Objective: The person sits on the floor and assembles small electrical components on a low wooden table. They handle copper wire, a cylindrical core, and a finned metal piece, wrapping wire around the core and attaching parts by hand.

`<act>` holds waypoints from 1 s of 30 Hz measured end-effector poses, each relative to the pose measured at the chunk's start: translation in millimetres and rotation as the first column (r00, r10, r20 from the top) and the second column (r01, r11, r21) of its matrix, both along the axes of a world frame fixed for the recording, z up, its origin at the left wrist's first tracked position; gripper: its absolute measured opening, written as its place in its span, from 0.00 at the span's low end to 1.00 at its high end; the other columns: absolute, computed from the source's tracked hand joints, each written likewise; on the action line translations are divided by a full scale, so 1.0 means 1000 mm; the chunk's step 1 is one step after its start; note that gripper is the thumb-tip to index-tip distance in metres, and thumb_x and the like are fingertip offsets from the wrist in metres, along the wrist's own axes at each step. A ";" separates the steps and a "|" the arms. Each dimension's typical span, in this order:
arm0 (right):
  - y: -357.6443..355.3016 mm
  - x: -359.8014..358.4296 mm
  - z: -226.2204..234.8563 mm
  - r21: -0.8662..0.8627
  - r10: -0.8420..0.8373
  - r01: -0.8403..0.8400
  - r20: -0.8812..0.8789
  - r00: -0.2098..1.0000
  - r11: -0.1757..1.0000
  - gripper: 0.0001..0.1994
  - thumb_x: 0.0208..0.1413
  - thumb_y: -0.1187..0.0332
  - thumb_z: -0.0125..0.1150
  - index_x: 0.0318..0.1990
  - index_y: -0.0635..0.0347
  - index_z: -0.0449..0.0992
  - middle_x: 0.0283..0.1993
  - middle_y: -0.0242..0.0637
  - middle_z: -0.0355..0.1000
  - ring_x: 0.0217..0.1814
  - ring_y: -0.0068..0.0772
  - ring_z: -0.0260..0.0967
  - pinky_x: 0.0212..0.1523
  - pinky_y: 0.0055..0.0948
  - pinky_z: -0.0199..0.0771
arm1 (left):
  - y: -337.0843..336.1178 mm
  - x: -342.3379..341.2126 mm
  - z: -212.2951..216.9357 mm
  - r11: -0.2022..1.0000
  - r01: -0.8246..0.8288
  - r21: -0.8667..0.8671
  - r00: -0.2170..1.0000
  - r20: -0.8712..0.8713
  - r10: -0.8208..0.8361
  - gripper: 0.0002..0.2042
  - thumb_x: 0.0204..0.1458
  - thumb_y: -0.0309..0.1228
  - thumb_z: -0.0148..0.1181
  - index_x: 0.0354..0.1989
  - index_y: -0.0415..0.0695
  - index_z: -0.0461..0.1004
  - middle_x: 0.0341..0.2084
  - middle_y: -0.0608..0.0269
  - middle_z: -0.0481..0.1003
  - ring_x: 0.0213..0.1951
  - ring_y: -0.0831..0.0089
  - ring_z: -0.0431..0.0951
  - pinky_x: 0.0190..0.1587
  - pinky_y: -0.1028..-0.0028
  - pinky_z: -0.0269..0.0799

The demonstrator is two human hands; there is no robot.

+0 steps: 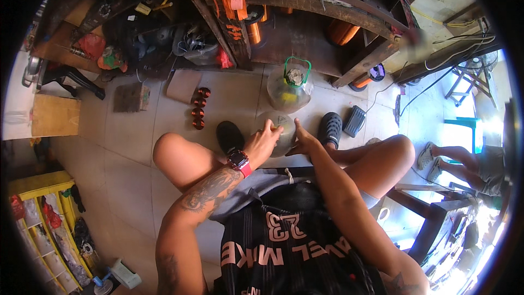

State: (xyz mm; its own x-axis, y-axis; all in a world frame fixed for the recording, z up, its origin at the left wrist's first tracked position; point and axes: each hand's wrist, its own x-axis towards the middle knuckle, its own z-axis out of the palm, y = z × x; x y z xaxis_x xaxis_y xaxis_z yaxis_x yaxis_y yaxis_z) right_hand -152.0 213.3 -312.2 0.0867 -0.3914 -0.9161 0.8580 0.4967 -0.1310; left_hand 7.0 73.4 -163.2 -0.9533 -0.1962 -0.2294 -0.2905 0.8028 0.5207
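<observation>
Between my knees is a round, greyish, dome-like object (267, 122) whose kind I cannot make out. My right hand (303, 139) grips its right side, thumb up along the edge. My left hand (265, 139), with a red-strapped watch (238, 159) at the wrist, reaches over its top. The left fingers are pinched together there, with a small yellowish spot at their tips too small to name. Just beyond stands a big see-through jug (279, 94) with a green handle (298, 60) and a crumpled cover on its mouth.
Copper-wire coils (200, 108) lie on the tiles beside a flat brown board (182, 86). A dark block (131, 98) is farther left. A wooden bench (305, 38) with wire spools is ahead. A black pedal-like box (355, 121) with a cord sits right. Another person's legs (458, 159) are far right.
</observation>
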 end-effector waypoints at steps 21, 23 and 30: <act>-0.252 0.063 -0.005 -0.581 -0.301 0.321 0.133 0.944 0.748 0.40 0.68 0.31 0.46 0.76 0.48 0.58 0.78 0.38 0.58 0.76 0.46 0.59 0.73 0.53 0.59 | -0.281 -0.032 0.005 0.988 -0.085 -0.132 0.996 -0.005 0.085 0.20 0.44 0.16 0.70 0.44 0.49 0.74 0.46 0.57 0.72 0.53 0.48 0.77 0.54 0.55 0.75; -0.254 0.047 -0.001 -0.529 -0.150 0.124 -0.008 0.989 0.839 0.45 0.65 0.28 0.47 0.78 0.52 0.53 0.78 0.39 0.58 0.76 0.45 0.58 0.72 0.50 0.62 | -0.292 -0.042 0.013 0.978 -0.069 -0.199 0.989 0.115 0.094 0.21 0.44 0.21 0.73 0.46 0.53 0.75 0.47 0.57 0.74 0.52 0.49 0.78 0.54 0.54 0.76; -0.160 -0.031 0.121 -0.185 0.536 -0.903 -0.752 0.384 0.387 0.48 0.63 0.32 0.56 0.79 0.57 0.52 0.70 0.45 0.69 0.65 0.41 0.72 0.59 0.40 0.76 | -0.258 -0.068 0.121 0.943 0.079 -0.324 0.991 0.124 -0.040 0.22 0.49 0.37 0.74 0.54 0.46 0.81 0.46 0.49 0.84 0.48 0.51 0.84 0.52 0.55 0.80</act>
